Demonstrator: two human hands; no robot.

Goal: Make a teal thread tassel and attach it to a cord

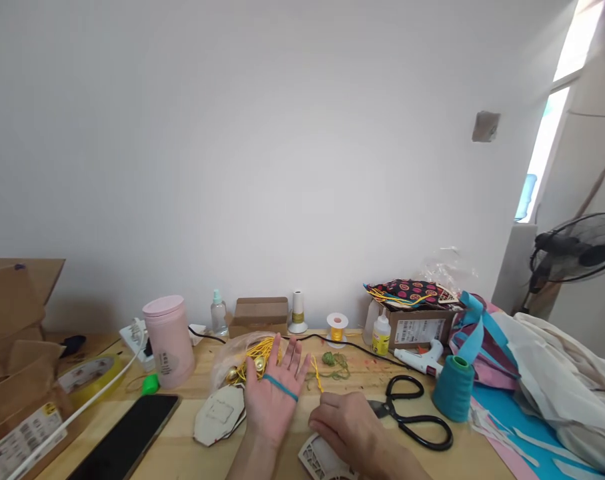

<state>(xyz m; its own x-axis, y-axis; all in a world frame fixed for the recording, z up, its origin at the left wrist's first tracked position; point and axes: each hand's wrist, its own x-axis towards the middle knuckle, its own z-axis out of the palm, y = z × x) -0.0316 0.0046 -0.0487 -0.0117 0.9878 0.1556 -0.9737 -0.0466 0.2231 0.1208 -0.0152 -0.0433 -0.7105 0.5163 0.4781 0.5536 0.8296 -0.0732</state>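
My left hand [277,393] is palm up with its fingers stretched and apart. A band of teal thread [281,387] is wrapped across it at the base of the fingers. Beside it, my right hand [349,427] is closed, back of the hand up; what its fingers hold, if anything, is hidden. A yellow cord [317,375] shows just beyond the right fingertips. Partly under that hand lies a pale openwork piece [316,460]. To its right are black-handled scissors [425,421] and a cone of teal thread [453,389].
Left are a black phone [127,437], a pink canister [169,343] and cardboard boxes [32,407]. Pale panels [219,415] lie near a bag of yellow cords [259,348]. At right are a glue bottle [381,335], a glue gun [419,360] and piled white cloth [567,373].
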